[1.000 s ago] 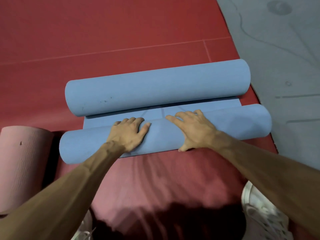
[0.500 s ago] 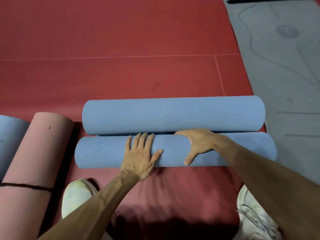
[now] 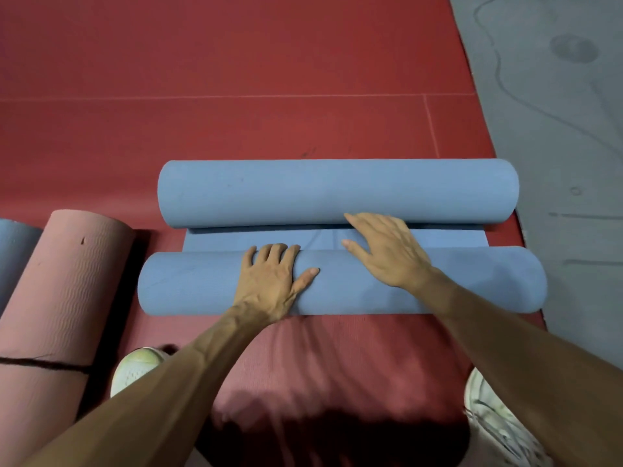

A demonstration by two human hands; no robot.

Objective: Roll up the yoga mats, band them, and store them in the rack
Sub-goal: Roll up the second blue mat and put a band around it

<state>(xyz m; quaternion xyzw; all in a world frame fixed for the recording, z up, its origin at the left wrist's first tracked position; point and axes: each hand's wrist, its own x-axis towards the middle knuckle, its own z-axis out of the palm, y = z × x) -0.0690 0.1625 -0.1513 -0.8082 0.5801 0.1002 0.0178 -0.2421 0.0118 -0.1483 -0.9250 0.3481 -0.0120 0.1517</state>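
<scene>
Slips back a bit; flat strip [image 3: 236, 239] showing again between near roll [image 3: 472, 281] and far roll [image 3: 303, 193] on the red floor [image 3: 236, 62]; left hand [image 3: 274, 281], right hand [image 3: 384, 251] pressing flat, gripping nothing; needs another push

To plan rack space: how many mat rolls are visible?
4: far blue roll; near blue roll under left hand and right hand; pink roll at left; grey-blue roll cut by the left edge. Others may be outside view.
</scene>
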